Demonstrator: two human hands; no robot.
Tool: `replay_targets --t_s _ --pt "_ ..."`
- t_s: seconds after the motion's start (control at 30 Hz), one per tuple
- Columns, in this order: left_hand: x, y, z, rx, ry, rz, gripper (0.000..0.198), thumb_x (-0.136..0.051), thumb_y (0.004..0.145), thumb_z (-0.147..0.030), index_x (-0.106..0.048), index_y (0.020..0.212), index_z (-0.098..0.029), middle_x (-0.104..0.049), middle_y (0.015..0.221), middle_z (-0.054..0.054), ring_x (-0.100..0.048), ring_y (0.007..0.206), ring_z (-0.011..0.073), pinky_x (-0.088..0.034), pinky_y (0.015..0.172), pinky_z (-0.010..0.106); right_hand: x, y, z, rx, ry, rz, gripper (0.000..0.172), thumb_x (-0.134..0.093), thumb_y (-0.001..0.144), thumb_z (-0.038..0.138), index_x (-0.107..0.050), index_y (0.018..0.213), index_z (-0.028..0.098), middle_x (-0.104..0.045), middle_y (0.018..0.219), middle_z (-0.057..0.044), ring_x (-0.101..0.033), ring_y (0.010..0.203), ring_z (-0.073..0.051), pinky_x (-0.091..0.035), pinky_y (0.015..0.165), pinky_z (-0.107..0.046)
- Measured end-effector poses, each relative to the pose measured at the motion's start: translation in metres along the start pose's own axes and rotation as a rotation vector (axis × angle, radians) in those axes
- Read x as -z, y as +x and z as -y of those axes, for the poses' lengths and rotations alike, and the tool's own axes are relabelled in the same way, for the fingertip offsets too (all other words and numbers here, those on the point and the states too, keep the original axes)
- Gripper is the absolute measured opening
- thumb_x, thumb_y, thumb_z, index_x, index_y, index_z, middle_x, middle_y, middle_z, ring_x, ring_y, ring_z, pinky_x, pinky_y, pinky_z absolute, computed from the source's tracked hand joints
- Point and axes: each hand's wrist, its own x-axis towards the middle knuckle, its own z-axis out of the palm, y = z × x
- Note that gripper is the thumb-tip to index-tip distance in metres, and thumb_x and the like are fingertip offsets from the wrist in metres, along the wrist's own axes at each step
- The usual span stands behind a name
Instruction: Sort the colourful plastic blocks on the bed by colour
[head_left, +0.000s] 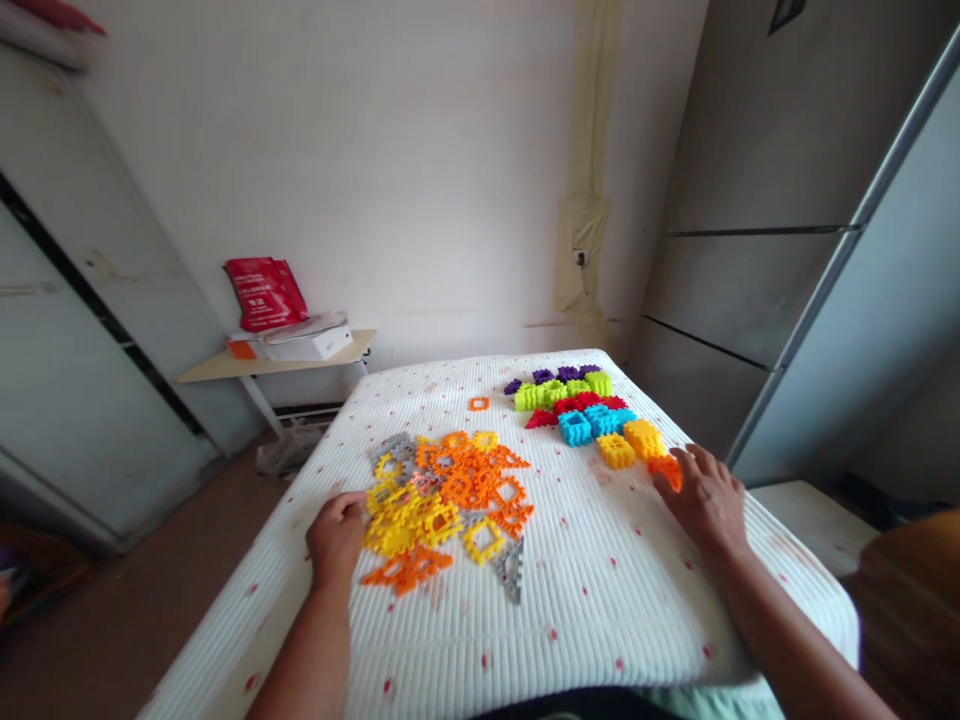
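My left hand is at the left edge of a loose pile, its fingers curled; whether a piece is in them is hidden. Beside it lie yellow notched building tiles, with orange tiles to their right and grey tiles behind. My right hand is closed around an orange building tile at the near right end of sorted stacks. Just beyond that stand yellow stacks, blue stacks, red tiles, green stacks and purple tiles.
A white ribbed cloth with red dots covers the table. One orange square tile lies apart behind the pile. A grey fridge stands right. At back left, a small table bears a white box and red bag.
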Motion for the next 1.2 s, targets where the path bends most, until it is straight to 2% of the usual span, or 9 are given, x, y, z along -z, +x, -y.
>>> replay_targets --t_s 0.07,0.17,0.23,0.33,0.47,0.63,0.77,0.93,1.2 --pt "0.001 -0.002 0.000 -0.001 -0.028 -0.045 0.020 -0.044 0.066 -0.025 -0.064 0.069 -0.021 -0.070 0.081 0.005 -0.063 0.088 0.0240 -0.047 0.085 0.036 0.000 -0.001 0.001 0.124 0.088 -0.103 0.033 -0.043 0.088 0.035 -0.059 0.109 0.016 -0.056 0.120 -0.015 -0.053 0.105 -0.029 -0.040 0.084 -0.044" --pt "0.003 -0.008 -0.003 -0.021 -0.033 -0.143 0.024 -0.043 0.067 -0.026 -0.065 0.074 -0.020 -0.070 0.082 0.007 -0.063 0.085 0.0242 -0.048 0.083 0.037 -0.001 -0.006 0.009 0.360 0.292 -0.126 0.029 -0.039 0.091 0.032 -0.062 0.100 0.017 -0.062 0.108 -0.013 -0.057 0.098 -0.023 -0.042 0.084 -0.036" --pt "0.005 -0.016 -0.009 -0.089 0.001 -0.210 0.026 -0.041 0.070 -0.026 -0.066 0.076 -0.019 -0.070 0.085 0.008 -0.063 0.086 0.0234 -0.048 0.082 0.036 -0.002 -0.011 0.018 0.509 0.398 -0.047 0.028 -0.037 0.093 0.029 -0.063 0.095 0.018 -0.065 0.098 -0.010 -0.060 0.087 -0.018 -0.044 0.078 -0.030" --pt "0.009 -0.035 -0.027 -0.313 0.080 -0.216 0.026 -0.040 0.075 -0.024 -0.066 0.076 -0.021 -0.070 0.085 0.007 -0.063 0.087 0.0211 -0.045 0.085 0.034 -0.001 -0.020 0.036 0.707 0.453 0.135 0.030 -0.034 0.094 0.025 -0.063 0.086 0.019 -0.064 0.084 -0.007 -0.058 0.074 -0.015 -0.043 0.068 -0.027" --pt "0.009 -0.065 -0.061 -0.610 0.221 -0.040 0.028 -0.040 0.081 -0.019 -0.068 0.079 -0.023 -0.071 0.091 0.005 -0.061 0.093 0.0202 -0.038 0.092 0.037 0.006 -0.028 0.063 0.881 0.457 0.272 0.031 -0.033 0.094 0.021 -0.060 0.079 0.019 -0.060 0.076 -0.005 -0.053 0.070 -0.016 -0.039 0.066 -0.028" --pt "-0.005 -0.082 -0.094 -0.790 0.393 0.271 0.029 -0.048 0.082 -0.025 -0.066 0.104 -0.027 -0.067 0.111 0.005 -0.053 0.109 0.0237 -0.026 0.102 0.046 0.014 -0.026 0.097 0.950 0.507 0.331 0.023 -0.038 0.090 0.019 -0.060 0.081 0.020 -0.061 0.085 -0.005 -0.051 0.079 -0.017 -0.037 0.071 -0.030" --pt "-0.016 -0.075 -0.101 -0.756 0.506 0.341 0.032 -0.053 0.080 -0.029 -0.063 0.110 -0.030 -0.062 0.120 0.005 -0.047 0.117 0.0260 -0.021 0.104 0.050 0.010 -0.020 0.122 0.977 0.519 0.348 0.019 -0.043 0.087 0.019 -0.061 0.091 0.021 -0.062 0.094 -0.005 -0.052 0.088 -0.017 -0.036 0.077 -0.031" --pt "-0.018 -0.064 -0.106 -0.623 0.586 0.332 0.026 -0.049 0.081 -0.024 -0.066 0.100 -0.027 -0.065 0.113 0.006 -0.049 0.115 0.0243 -0.021 0.102 0.048 -0.002 -0.010 0.144 0.992 0.576 0.343 0.019 -0.045 0.086 0.020 -0.063 0.093 0.021 -0.062 0.096 -0.004 -0.052 0.092 -0.017 -0.036 0.079 -0.030" --pt "-0.030 -0.059 -0.117 -0.431 0.643 0.305 0.030 -0.052 0.077 -0.019 -0.065 0.103 -0.025 -0.069 0.102 0.006 -0.056 0.104 0.0241 -0.025 0.097 0.048 -0.019 -0.002 0.145 0.953 0.681 0.321 0.023 -0.041 0.088 0.017 -0.062 0.079 0.018 -0.061 0.082 -0.005 -0.053 0.082 -0.016 -0.038 0.078 -0.028"
